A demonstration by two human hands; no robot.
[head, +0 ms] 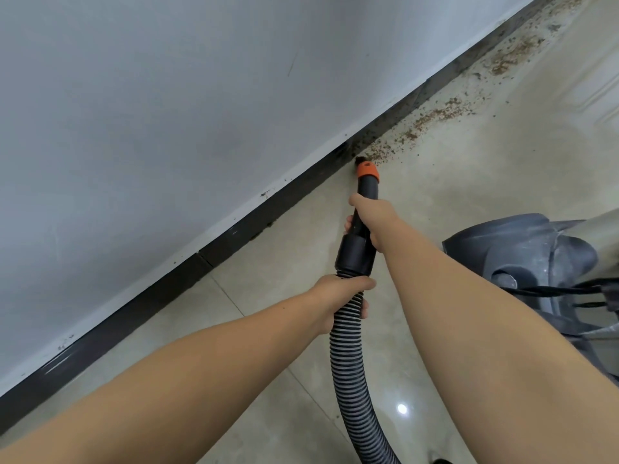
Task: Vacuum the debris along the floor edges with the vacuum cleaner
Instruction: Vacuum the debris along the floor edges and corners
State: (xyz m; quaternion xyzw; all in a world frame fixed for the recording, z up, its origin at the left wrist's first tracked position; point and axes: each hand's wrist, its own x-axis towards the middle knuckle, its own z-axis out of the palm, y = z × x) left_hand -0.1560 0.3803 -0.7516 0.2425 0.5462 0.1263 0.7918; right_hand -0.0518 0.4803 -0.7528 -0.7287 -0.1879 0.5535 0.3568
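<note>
A black vacuum wand with an orange collar (367, 171) points at the floor edge, its dark brush tip touching the black baseboard (268, 212). My right hand (371, 219) grips the black wand just behind the collar. My left hand (338, 301) grips the ribbed grey-black hose (348, 373) right below the wand's cuff. Brown crumbly debris (435, 117) lies along the baseboard beyond the nozzle, stretching toward the upper right. The floor edge behind the nozzle, toward the lower left, shows only a few specks.
The grey vacuum cleaner body (522, 249) stands on the floor at the right, with a black cord (562, 290) across it. A pale grey wall (167, 112) fills the left and top. Beige glossy floor tiles (268, 380) lie under my arms.
</note>
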